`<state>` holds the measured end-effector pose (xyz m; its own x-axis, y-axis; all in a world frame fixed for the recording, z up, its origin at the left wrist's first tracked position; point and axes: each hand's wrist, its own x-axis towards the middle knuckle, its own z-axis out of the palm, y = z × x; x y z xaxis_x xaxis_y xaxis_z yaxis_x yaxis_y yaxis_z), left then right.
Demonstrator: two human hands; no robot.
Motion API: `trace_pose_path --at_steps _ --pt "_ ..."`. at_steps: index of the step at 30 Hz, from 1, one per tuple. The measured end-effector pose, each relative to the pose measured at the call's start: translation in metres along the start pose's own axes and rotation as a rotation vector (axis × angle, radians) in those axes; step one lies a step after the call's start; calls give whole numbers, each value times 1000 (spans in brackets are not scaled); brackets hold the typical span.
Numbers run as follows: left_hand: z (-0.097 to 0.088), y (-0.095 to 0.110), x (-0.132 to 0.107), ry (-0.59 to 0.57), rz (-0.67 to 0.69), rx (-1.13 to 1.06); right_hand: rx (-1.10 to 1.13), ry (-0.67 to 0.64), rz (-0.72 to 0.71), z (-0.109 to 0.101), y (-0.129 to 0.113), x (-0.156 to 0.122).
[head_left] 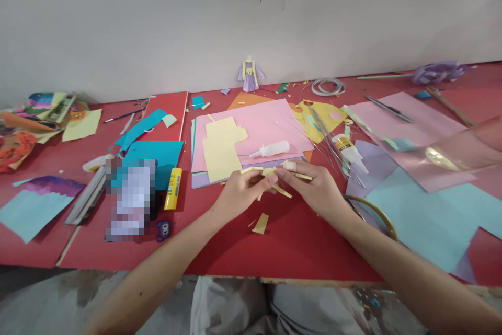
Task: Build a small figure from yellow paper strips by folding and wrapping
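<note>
Pale-yellow paper piece, thin and strip-limbed; left hand and right hand both pinch it.

A craft workspace: a red table against a grey wall, scattered with coloured paper at right, a glue stick left of centre, a craft knife upper right.

No text readable; print on yellow glue stick (dark) too small.
</note>
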<state>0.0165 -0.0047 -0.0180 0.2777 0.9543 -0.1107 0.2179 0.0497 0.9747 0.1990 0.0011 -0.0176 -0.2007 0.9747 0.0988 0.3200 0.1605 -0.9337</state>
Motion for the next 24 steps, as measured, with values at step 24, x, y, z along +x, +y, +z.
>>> trace_pose_path --at_steps 24 --pt "5 0 3 -16 -163 -690 -189 35 -189 0 -1 -1"
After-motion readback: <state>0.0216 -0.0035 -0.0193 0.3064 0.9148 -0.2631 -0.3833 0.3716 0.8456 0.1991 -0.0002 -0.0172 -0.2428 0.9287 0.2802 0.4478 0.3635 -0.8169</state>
